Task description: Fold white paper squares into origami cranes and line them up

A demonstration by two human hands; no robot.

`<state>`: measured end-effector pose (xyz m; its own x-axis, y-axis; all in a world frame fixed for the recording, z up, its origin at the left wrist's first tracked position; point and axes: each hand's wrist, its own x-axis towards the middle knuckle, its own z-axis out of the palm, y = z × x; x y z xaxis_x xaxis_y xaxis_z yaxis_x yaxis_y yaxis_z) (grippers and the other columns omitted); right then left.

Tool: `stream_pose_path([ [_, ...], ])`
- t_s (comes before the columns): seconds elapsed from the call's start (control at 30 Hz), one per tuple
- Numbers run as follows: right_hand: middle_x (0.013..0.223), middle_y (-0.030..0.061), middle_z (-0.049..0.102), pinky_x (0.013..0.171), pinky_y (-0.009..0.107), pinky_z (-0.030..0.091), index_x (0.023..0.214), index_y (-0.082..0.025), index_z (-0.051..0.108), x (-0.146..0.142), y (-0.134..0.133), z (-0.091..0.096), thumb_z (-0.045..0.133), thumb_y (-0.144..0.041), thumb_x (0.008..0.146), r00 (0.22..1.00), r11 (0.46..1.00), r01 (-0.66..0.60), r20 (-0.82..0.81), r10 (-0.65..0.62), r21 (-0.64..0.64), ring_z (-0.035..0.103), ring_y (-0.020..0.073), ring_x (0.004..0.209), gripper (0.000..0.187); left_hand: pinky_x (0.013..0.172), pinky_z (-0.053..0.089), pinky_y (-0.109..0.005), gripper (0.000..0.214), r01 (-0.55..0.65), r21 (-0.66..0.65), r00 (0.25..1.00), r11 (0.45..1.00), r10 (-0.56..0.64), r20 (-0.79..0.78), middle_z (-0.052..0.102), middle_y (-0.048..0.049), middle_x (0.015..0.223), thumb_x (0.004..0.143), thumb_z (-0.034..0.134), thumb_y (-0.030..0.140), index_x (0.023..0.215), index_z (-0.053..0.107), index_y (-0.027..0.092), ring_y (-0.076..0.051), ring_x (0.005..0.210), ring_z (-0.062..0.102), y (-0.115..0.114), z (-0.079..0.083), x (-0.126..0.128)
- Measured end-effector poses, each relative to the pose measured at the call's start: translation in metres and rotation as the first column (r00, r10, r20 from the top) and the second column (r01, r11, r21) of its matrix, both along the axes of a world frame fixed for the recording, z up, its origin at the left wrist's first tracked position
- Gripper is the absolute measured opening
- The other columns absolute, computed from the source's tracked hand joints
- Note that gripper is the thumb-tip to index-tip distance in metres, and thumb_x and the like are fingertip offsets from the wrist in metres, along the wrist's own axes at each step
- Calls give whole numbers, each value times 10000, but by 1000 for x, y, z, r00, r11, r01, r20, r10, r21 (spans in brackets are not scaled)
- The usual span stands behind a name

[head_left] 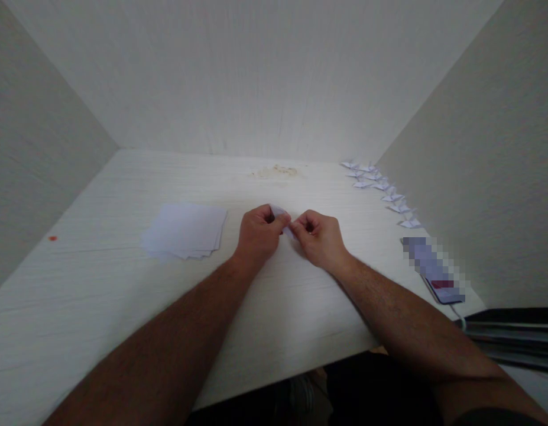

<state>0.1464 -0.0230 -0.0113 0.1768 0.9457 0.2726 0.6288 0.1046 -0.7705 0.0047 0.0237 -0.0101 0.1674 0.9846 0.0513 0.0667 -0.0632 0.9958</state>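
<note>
Over the middle of the white table, a small piece of folded white paper [278, 210] is held between both hands. My left hand [261, 229] is closed on it, thumb and fingers pinching its upper part. My right hand [320, 238] pinches the paper's lower right side between thumb and forefinger. The fingertips of the two hands nearly meet. Most of the paper is hidden by the fingers, so its exact folded shape cannot be made out.
A loose stack of white paper sheets [189, 228] lies left of my hands. Several folded paper cranes [382, 186] line the right back edge. A phone [433, 269] with a cable lies near the right wall. A small orange spot [52, 238] marks the far left.
</note>
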Motion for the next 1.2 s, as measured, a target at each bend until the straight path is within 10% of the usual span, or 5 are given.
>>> stream_pose_path([
  [1.2, 568, -26, 620, 477, 235, 369, 737, -184, 667, 17, 14, 0, 799, -372, 667, 900, 998, 55, -432, -54, -11, 494, 94, 493, 240, 534, 357, -248, 217, 226, 102, 963, 969, -207, -171, 595, 23, 564, 758, 701, 355, 641, 688, 173, -109, 542, 482, 1, -1, 0],
])
